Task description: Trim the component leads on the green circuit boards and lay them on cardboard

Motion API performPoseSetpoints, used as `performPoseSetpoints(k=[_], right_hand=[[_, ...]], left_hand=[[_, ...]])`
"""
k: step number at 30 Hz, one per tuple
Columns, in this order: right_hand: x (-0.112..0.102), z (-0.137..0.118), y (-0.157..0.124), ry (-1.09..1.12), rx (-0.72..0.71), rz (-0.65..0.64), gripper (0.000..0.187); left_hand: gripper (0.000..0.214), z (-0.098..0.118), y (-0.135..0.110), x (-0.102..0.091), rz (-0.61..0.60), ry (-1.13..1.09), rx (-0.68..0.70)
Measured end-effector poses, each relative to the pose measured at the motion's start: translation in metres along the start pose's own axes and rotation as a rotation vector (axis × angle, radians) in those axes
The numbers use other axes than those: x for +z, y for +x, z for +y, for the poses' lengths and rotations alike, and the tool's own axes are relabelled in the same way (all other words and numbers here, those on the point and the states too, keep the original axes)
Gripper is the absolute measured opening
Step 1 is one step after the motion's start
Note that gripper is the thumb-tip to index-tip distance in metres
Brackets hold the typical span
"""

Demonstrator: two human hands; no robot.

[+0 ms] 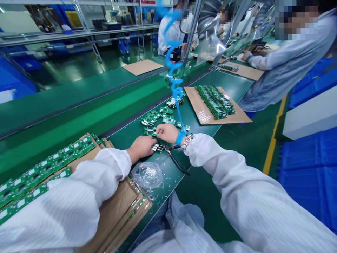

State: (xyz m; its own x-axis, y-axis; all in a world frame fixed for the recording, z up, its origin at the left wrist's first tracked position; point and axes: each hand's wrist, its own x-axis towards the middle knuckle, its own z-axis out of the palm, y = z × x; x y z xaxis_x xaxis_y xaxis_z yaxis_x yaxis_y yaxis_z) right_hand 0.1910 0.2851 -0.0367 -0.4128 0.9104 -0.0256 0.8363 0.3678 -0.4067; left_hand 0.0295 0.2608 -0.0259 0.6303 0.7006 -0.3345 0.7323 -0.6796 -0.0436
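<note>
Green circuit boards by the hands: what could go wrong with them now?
A slip could hurt someone: the black-handled wire cutters sit right by the right hand and left hand, at a small green circuit board. Tiny silver metal clippings scattered on the green bench mat might stick to boards. The blue coiled cord from the right wrist could possibly snag the loose green boards.

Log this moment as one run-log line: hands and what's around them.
left hand: on metal-pinned circuit boards | right hand: beside black-handled cutters | nearby: clear plastic bag, green boards on cardboard
</note>
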Motion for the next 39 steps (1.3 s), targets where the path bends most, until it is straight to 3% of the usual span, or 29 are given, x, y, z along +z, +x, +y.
performPoseSetpoints(k=[6,8,18,29,39], right_hand=[[0.005,0.004,0.014,-0.146,-0.069,0.060,0.062],[0.009,0.002,0.018,-0.183,-0.084,0.045,0.067],[0.013,-0.003,0.022,-0.297,-0.072,-0.038,0.036],[-0.002,-0.002,0.032,-0.230,-0.113,-0.099,0.025],[0.017,0.004,0.035,-0.201,-0.148,-0.057,0.049]], left_hand=[[0.029,-0.001,-0.007,-0.006,-0.105,0.044,0.013],[0.029,-0.003,-0.012,-0.010,-0.143,0.056,0.008],[0.028,-0.019,-0.030,-0.018,-0.214,0.077,-0.068],[0.027,-0.028,-0.033,-0.012,-0.184,0.028,-0.083],[0.027,-0.030,-0.033,-0.009,-0.173,-0.041,-0.095]])
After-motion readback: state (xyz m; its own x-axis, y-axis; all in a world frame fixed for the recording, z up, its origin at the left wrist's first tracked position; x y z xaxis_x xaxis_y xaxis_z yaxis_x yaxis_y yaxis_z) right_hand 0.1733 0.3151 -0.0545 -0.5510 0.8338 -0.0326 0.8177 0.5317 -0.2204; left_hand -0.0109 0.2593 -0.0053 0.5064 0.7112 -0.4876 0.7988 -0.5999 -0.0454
